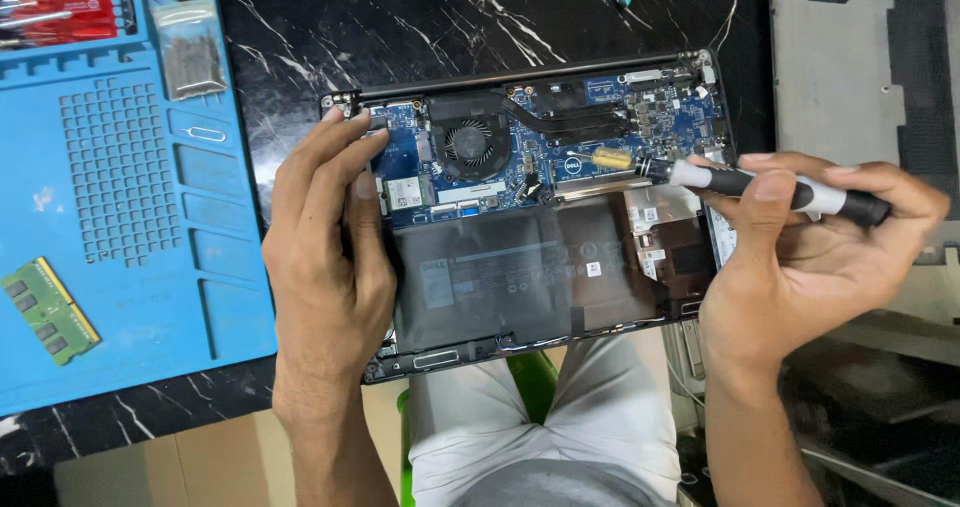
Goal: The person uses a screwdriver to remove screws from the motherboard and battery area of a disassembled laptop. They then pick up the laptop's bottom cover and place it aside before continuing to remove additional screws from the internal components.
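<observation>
An opened laptop (530, 217) lies bottom-up on a dark marble table, showing its blue board, a round fan (468, 147) and a flat black battery (520, 277). My left hand (325, 247) lies flat on the laptop's left edge, fingers reaching onto the board. My right hand (810, 257) grips a black and white screwdriver (760, 185) held nearly level. Its tip points left and rests on the board near a yellow part (612, 156).
A blue work mat (120, 197) covers the left of the table, with a green memory stick (45, 310), a small bag of screws (190, 52) and a red screwdriver set (65, 5). A grey laptop cover (850, 57) lies at the right. My knees show below the table edge.
</observation>
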